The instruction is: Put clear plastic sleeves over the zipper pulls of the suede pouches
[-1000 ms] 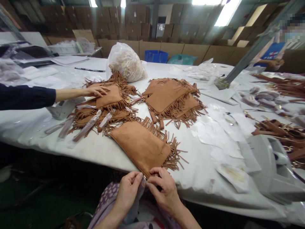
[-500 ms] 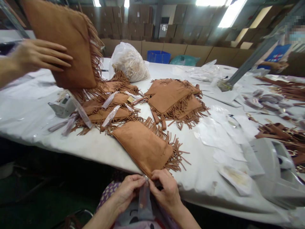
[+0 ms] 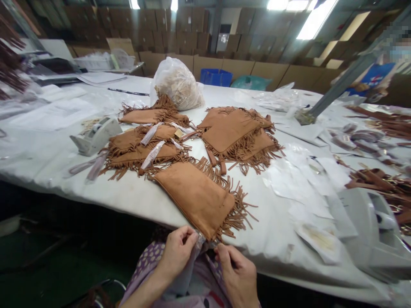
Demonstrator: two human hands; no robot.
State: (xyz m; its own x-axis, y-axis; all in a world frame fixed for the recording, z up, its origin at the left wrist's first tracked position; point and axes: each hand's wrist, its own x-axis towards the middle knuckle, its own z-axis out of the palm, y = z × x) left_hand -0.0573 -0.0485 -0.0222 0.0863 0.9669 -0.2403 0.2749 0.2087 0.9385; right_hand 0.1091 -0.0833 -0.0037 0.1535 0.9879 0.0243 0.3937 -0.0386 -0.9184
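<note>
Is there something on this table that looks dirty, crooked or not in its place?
Possibly: the white paper, front right on the table, has a brownish patch like a stain. The nearest fringed pouch also lies askew, its corner at the edge.

Over there, a tan fringed pouch (image 3: 195, 194) lies flat, slantwise, one corner at the table's (image 3: 128, 192) near edge, strands splayed along its far and right sides; crumpled clear plastic (image 3: 199, 243) bunches by that corner.
</note>
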